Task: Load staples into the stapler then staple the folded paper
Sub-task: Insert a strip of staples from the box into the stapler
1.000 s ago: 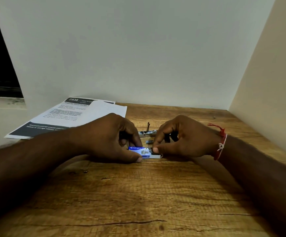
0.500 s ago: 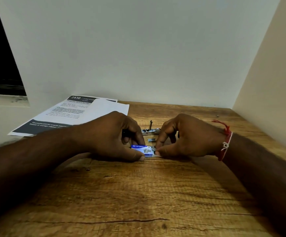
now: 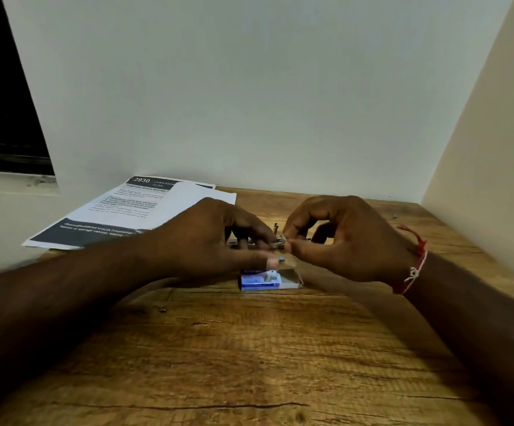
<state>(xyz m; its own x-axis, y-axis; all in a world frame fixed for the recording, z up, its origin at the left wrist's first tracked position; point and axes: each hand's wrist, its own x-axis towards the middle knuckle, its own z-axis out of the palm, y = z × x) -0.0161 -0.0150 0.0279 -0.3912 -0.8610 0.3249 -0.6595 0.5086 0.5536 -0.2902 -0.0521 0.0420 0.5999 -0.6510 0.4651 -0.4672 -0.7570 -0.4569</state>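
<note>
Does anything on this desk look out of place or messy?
Only slightly. The small blue staple box lies with its tray slid partly out to the right, and the printed paper lies askew, its corner hanging off the wooden table edge. Nothing looks spilled or damaged.

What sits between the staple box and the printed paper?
In the head view, the left hand lies across that stretch, between the staple box and the printed paper. The stapler is behind, mostly hidden.

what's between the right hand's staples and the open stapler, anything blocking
Partly: the left hand reaches across the stapler, its fingers covering most of it. The right hand pinches something small right beside it; no other object sits between. The staple box lies nearer, out of the way.
</note>
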